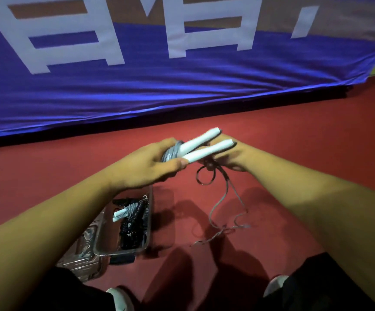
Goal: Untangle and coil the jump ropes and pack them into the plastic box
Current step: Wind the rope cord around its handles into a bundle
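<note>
The left hand [150, 163] grips the 2 white cylindrical plastic handles [204, 145] together with some coiled turns of the thin grey jump rope [223, 198]. The right hand [232, 157] seems to pinch this rope just below the handles, where a small loop hangs. The loose tail reaches the floor. The rope looks light and limp, perhaps springy, so the stiff handles are the better hold. The clear rectangular plastic box [123, 252] stands under the left forearm.
</note>
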`<action>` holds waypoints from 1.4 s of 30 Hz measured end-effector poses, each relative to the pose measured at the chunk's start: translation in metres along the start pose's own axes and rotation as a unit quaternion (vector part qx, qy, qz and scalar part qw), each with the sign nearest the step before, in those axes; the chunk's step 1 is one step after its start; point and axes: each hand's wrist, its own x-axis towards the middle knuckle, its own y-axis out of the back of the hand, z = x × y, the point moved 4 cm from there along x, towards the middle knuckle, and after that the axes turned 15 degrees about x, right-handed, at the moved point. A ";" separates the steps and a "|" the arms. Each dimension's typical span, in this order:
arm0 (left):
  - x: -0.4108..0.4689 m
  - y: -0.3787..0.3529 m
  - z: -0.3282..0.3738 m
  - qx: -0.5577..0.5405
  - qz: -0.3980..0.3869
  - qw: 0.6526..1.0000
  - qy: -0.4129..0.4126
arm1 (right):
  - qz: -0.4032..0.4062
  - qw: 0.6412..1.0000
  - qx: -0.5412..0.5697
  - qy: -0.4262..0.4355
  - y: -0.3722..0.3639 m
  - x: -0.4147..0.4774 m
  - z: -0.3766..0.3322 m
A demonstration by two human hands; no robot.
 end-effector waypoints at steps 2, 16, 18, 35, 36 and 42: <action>0.003 0.004 -0.007 -0.021 0.041 0.999 0.022 | 0.018 0.996 0.078 -0.031 -0.010 0.002 0.003; 0.011 0.038 -0.063 -0.052 0.185 0.970 0.149 | -0.072 0.988 0.069 -0.114 -0.031 0.002 0.017; 0.011 0.042 -0.073 -0.014 0.183 0.969 0.164 | -0.063 0.991 0.064 -0.101 -0.031 0.003 0.009; 0.018 -0.006 -0.042 0.419 -0.090 0.899 0.096 | 0.006 0.956 -0.254 0.148 -0.020 0.003 -0.046; 0.018 -0.008 -0.037 0.397 -0.101 0.909 0.079 | 0.014 0.955 -0.253 0.153 -0.017 0.003 -0.047; 0.013 -0.010 -0.013 0.245 -0.123 0.961 0.038 | 0.013 0.972 -0.186 0.145 0.004 -0.003 -0.043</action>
